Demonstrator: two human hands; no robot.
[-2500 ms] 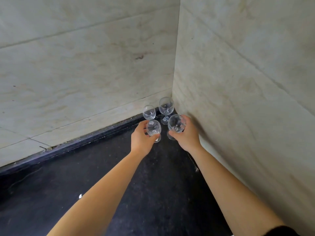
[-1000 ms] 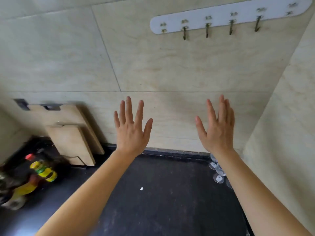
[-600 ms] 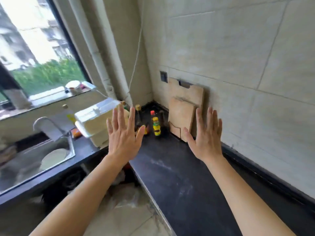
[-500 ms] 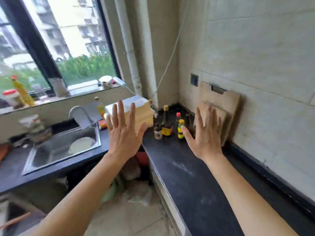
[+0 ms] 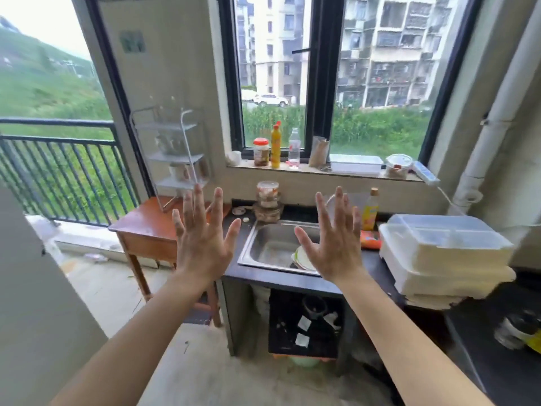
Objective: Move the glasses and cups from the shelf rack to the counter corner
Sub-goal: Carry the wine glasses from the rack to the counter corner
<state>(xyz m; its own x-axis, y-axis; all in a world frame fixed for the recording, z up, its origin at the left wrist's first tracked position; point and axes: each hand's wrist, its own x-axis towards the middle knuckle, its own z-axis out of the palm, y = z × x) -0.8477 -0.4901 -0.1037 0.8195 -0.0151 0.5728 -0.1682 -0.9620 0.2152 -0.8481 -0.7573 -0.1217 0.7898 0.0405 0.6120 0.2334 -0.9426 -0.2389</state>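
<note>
Left hand (image 5: 202,244): raised in front of the camera, back toward the viewer, fingers spread; grip released, nothing held.
Right hand (image 5: 333,247): raised level with the left, fingers spread; grip released, nothing held.
Shelf rack (image 5: 172,155): a tiered wire stand, blurred, standing on a small wooden table (image 5: 146,230) beyond the left hand, against the wall beside the window.
Cup (image 5: 179,172): a pale cup on a lower tier of the rack; other items on the tier above are too blurred to tell.
Counter (image 5: 278,278): dark, holding a steel sink (image 5: 272,244) between and beyond the two hands.
Dish box (image 5: 439,253): white, lidded, on the counter right of the sink.
Window sill (image 5: 316,171): carries bottles and jars above the sink.
</note>
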